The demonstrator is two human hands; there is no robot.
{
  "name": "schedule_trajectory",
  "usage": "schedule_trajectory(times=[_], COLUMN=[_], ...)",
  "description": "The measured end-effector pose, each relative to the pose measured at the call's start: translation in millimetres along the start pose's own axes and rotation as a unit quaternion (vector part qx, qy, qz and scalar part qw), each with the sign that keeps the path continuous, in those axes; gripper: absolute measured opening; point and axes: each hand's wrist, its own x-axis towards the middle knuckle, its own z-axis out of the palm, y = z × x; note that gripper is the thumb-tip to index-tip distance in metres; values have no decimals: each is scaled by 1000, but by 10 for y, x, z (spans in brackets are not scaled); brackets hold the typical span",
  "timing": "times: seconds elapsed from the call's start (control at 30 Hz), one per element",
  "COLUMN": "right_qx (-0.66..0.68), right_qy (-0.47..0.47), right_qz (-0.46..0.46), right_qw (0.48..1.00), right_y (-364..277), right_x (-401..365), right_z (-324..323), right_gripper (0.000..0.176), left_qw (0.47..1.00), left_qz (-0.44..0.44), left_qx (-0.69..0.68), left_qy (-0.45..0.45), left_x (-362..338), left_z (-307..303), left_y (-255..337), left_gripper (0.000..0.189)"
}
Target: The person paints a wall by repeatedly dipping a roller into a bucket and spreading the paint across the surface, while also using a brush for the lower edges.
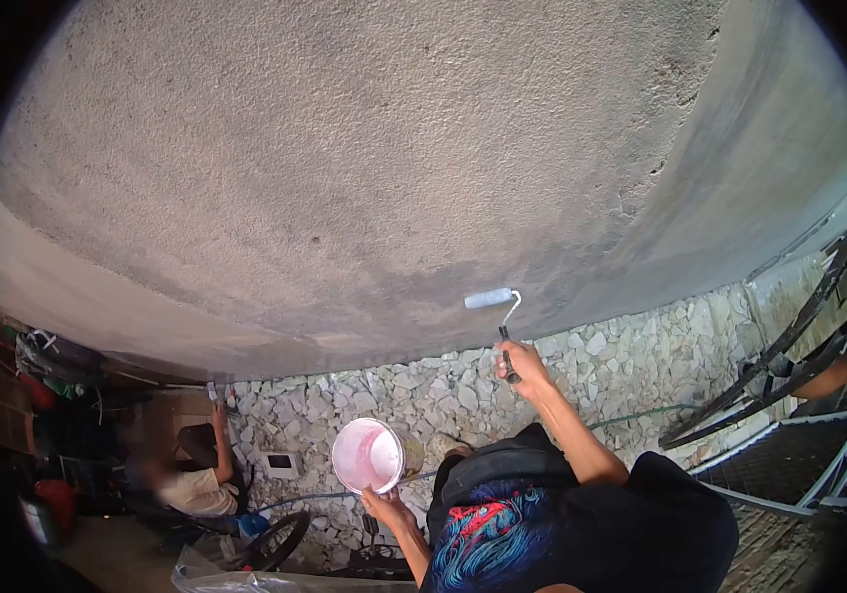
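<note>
My right hand (522, 366) is closed around the black handle of a paint roller (489, 297). The roller's pale sleeve lies at the lower part of the rough grey wall (374, 168), where darker patches show. Down to the left, my left hand (385, 508) grips the near rim of a white bucket (352, 457). The bucket is tilted so its inside shows, with pinkish-white smears on the walls and a pale bottom. Both arms reach out from a black shirt with a colourful print.
White broken stones (443, 390) cover the ground along the wall. At the left a person (201, 489) sits low by the wall, near a small framed panel (280, 465). Dark curved metal bars (789, 366) and a mesh frame (789, 465) stand at the right. A hose (641, 413) crosses the stones.
</note>
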Motion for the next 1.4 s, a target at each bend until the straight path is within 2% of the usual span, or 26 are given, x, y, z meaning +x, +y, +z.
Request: schedule_trajectory(times=[0.1,0.27,0.3,0.33,0.4,0.47,0.63,0.73,0.77,0.87,0.97,1.07,1.13,1.3,1.4], right_qx=[-44,-60,-119,-177,-188,-144,-170,-171,-169,-146,-153,-159,-223,-271,-271], right_qy=[-33,29,58,85,84,35,-46,-77,-85,-76,-103,-125,-156,-173,-188], right_qz=[-23,-22,-44,-67,-57,-60,-86,-100,-107,-145,-179,-206,-240,-292,-290], right_qw=[998,998,990,978,977,987,981,977,976,976,966,957,932,901,898], right_y=[-130,408,519,558,442,408,306,298,333,403,477,563,571,671,847], right_x=[-458,491,592,651,288,-113,-1009,-1300,-1341,-1523,-1670,-1724,-1684,-1341,-1012], right_z=[146,-132,-189,-167,-13,121,644,979,1077,1362,1536,1749,1898,2246,2313], right_gripper=[8,8,8,8,11,15,18,23,34,43,40,36,36,26,27], left_qw=[1000,999,999,998,998,997,999,999,999,999,998,998,999,1000,1000], left_qz=[-8,-18,-27,-33,-32,-8,-9,-11,-14,11,19,26,19,8,10], left_qx=[9,15,20,23,25,12,-2,-16,-9,2,17,11,6,-18,-18], left_qy=[5,-35,-37,-40,-50,-70,-47,-46,-29,-43,-51,-50,-42,-18,-8], left_x=[103,345,374,422,483,632,896,974,997,1169,1337,1428,1397,1508,1521], left_z=[-28,-62,-33,21,47,-43,-68,-70,-63,-158,-296,-377,-390,-494,-538], left_y=[75,158,211,288,392,411,542,711,775,841,855,883,942,922,936], left_gripper=[37,37,37,36,35,34,21,18,15,13,21,21,20,13,12])
